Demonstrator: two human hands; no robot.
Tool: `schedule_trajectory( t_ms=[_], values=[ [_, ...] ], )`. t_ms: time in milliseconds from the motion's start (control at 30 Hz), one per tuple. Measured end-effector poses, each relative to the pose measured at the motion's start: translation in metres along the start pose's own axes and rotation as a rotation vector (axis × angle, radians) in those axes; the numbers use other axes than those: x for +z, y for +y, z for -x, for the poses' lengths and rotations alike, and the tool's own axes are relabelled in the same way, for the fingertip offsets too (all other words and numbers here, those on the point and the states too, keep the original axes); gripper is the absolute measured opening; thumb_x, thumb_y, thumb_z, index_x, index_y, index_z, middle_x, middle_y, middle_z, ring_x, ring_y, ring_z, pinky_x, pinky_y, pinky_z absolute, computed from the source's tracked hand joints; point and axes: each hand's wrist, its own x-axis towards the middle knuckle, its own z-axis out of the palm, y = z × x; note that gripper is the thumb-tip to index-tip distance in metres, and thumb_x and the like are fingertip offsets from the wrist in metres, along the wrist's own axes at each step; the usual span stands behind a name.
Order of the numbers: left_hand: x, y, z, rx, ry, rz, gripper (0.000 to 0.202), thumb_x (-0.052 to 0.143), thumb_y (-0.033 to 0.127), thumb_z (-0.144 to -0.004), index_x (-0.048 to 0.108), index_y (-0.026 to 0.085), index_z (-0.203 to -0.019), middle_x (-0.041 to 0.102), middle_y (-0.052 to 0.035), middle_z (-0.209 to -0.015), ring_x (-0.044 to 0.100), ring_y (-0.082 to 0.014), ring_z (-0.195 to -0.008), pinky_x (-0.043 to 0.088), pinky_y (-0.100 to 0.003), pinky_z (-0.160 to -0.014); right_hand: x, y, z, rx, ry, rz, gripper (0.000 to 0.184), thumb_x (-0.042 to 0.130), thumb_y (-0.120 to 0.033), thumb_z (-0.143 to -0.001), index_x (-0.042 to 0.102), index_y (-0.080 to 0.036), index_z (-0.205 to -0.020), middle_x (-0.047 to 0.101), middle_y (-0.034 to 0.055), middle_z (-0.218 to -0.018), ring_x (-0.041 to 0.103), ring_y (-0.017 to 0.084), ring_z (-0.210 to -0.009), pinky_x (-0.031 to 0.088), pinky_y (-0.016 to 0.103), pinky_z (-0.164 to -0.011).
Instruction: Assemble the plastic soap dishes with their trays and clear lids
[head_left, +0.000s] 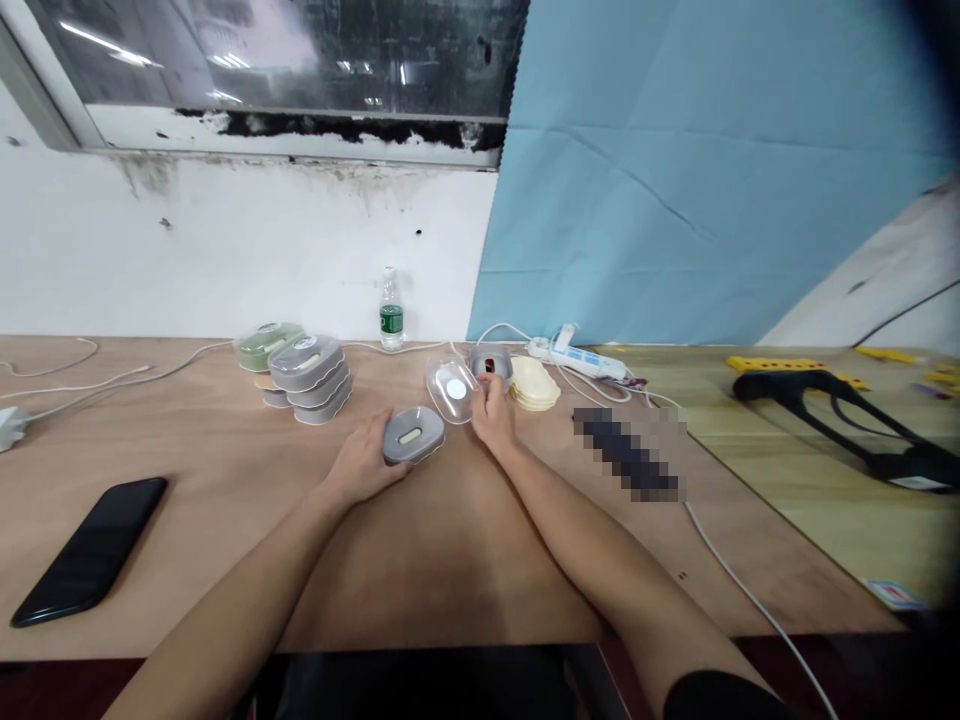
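My left hand (367, 460) grips the left side of a grey oval case (431, 440) that has a pale slot in its top. The thumb lies along the near edge. My right hand (493, 412) pinches the right edge of a clear plastic cover (450, 405) with a round white sticker on it. The cover is tilted and stands apart from the case. Just behind the right fingers is a grey open container (501, 358) with something reddish-brown in it. Cream oval pieces (534, 385) lie stacked beside it.
Stacked grey cases (311, 370) and a green case (262, 350) stand at the back left. A water bottle (391, 315) is by the wall. A white power strip (581, 358) with cables lies back right. A black phone (90, 550) lies front left, a blurred dark object (626, 455) right.
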Motion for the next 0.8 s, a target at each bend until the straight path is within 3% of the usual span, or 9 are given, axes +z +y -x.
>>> schedule_trajectory(
  t_ms=[200, 367, 600, 800],
  values=[
    [-0.002, 0.002, -0.001, 0.036, -0.012, 0.011, 0.081, 0.068, 0.046, -0.071, 0.035, 0.02, -0.14, 0.049, -0.0131, -0.135, 0.047, -0.0326, -0.123, 0.04, -0.046, -0.102, 0.019, -0.006, -0.004, 0.234, 0.152, -0.135, 0.027, 0.04, -0.045, -0.088, 0.051, -0.022, -0.095, 0.062, 0.0043, -0.071, 0.059, 0.023, -0.065, 0.047, 0.036, -0.064],
    [-0.004, 0.003, -0.002, 0.065, -0.012, 0.004, 0.077, 0.067, 0.046, -0.072, 0.039, 0.017, -0.137, 0.05, -0.0135, -0.134, 0.048, -0.0316, -0.123, 0.04, -0.045, -0.102, 0.03, -0.014, 0.002, 0.374, 0.014, -0.416, 0.043, 0.043, -0.054, -0.087, 0.044, -0.02, -0.114, 0.062, -0.0002, -0.065, 0.053, 0.018, -0.04, 0.044, 0.031, -0.045],
    [-0.005, 0.005, -0.001, 0.089, -0.024, 0.001, 0.073, 0.066, 0.046, -0.073, 0.042, 0.016, -0.135, 0.049, -0.014, -0.134, 0.047, -0.0308, -0.123, 0.038, -0.044, -0.104, 0.019, -0.011, 0.006, 0.24, -0.016, -0.469, 0.052, 0.054, -0.051, -0.083, 0.045, -0.022, -0.125, 0.066, 0.0036, -0.083, 0.057, 0.013, -0.044, 0.048, 0.028, -0.045],
    [-0.005, 0.004, -0.001, 0.1, -0.027, -0.004, 0.07, 0.066, 0.046, -0.074, 0.043, 0.018, -0.135, 0.05, -0.0135, -0.133, 0.049, -0.0308, -0.121, 0.04, -0.044, -0.103, 0.025, -0.009, 0.006, 0.12, -0.103, -0.363, 0.046, 0.061, -0.051, -0.078, 0.056, -0.02, -0.111, 0.066, 0.0032, -0.083, 0.059, 0.015, -0.055, 0.051, 0.03, -0.056]
  ],
)
